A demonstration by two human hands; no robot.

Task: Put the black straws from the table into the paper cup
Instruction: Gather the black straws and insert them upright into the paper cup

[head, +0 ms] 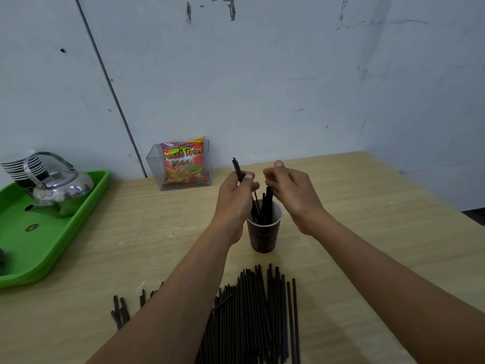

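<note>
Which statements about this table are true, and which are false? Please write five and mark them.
1. The paper cup stands upright with black straws inside. True.
2. The left hand holds a spoon. False: it grips a few straws.
3. The metal kettle sits on the green tray. True.
4. No straws lie outside the cup. False: a straw pile lies on the table.
5. The French Fries packet lies flat on the tray. False: it stands in a clear holder by the wall.

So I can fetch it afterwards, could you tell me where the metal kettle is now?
In the head view, the metal kettle sits at the far left on the green tray, just in front of a stack of cups.
</note>
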